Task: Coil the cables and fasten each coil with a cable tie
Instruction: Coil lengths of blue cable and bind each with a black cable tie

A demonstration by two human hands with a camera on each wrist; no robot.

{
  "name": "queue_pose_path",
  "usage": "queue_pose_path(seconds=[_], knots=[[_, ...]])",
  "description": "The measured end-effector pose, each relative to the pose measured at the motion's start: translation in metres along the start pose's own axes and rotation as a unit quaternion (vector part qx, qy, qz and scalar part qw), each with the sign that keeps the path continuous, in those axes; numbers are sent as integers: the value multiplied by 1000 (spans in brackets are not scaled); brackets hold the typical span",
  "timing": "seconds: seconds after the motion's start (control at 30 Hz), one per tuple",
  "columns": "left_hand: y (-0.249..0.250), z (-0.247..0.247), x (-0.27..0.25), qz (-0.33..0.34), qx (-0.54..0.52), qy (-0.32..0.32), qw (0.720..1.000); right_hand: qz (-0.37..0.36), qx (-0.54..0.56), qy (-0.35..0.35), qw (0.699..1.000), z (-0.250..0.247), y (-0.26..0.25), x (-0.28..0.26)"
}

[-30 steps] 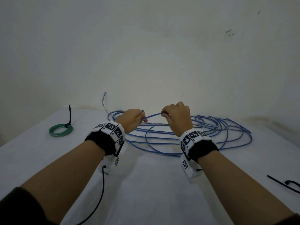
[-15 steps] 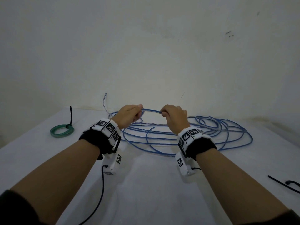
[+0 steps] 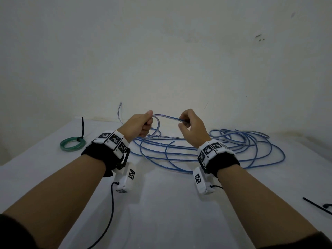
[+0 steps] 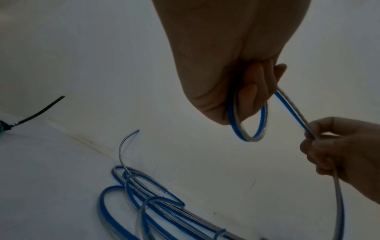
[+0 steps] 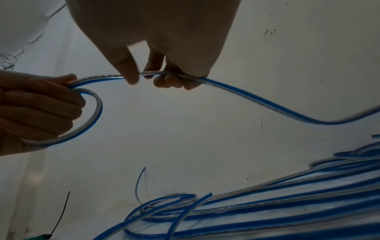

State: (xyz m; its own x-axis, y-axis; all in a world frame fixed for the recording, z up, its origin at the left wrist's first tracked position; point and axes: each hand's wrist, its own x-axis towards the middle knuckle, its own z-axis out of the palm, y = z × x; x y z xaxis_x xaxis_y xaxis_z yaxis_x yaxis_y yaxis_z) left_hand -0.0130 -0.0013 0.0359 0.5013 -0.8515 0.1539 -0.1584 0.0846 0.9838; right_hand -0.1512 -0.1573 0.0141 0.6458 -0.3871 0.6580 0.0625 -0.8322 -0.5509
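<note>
Above the white table (image 3: 161, 212), toward its far edge, my left hand (image 3: 139, 125) was clenched around the blue cable (image 3: 167, 117), its fingers (image 4: 249, 91) curled through a small loop of it. To the right of that, well clear of the surface, my right hand (image 3: 193, 130) pinched the same strand between thumb and fingertips (image 5: 131, 76), so a short arc of cable ran from one fist to the other. From my right hand the strand dropped away toward the right and joined the rest of the cable, which lay sprawled in loose, overlapping loops across the far middle and far right of the table. One free end (image 3: 120, 105) of it curved upward near the wall, left of my left hand. At the far left sat a green coil (image 3: 71, 143), already bound with a black cable tie (image 3: 82, 126) whose tail stood up. On the near right edge lay a loose black tie (image 3: 316, 207), flat on the table and well apart from the cable.
</note>
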Motion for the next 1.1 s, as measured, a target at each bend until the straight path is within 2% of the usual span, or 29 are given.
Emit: queue_pose_path(seconds=[0.1, 0.2, 0.4, 0.5, 0.63, 0.7, 0.8, 0.93, 1.0, 1.1], knots=[[0, 0, 1, -1, -38, 3, 999, -38, -83, 58, 994, 6, 10, 1], [-1, 1, 1, -6, -70, -15, 997, -16, -214, 113, 970, 9, 14, 1], [2, 1, -1, -39, -164, -64, 984, 88, -169, 100, 977, 13, 9, 4], [7, 5, -2, -23, -178, -67, 981, 109, -162, 77, 978, 17, 9, 4], [12, 4, -2, 12, -212, -46, 976, 138, -75, 34, 987, 20, 14, 3], [13, 1, -3, 15, -235, -48, 971, 165, -94, 23, 982, 20, 20, 1], [13, 0, -3, 5, -228, -53, 972, 159, -142, 26, 977, 18, 26, -1], [12, 2, -4, -10, -182, -67, 981, 135, -128, 25, 982, 18, 26, 0], [13, 4, -4, 3, -199, -63, 978, 152, -116, 8, 981, 19, 24, 0], [15, 6, -1, 37, -265, -23, 963, 168, -82, -12, 982, 24, 20, -2]])
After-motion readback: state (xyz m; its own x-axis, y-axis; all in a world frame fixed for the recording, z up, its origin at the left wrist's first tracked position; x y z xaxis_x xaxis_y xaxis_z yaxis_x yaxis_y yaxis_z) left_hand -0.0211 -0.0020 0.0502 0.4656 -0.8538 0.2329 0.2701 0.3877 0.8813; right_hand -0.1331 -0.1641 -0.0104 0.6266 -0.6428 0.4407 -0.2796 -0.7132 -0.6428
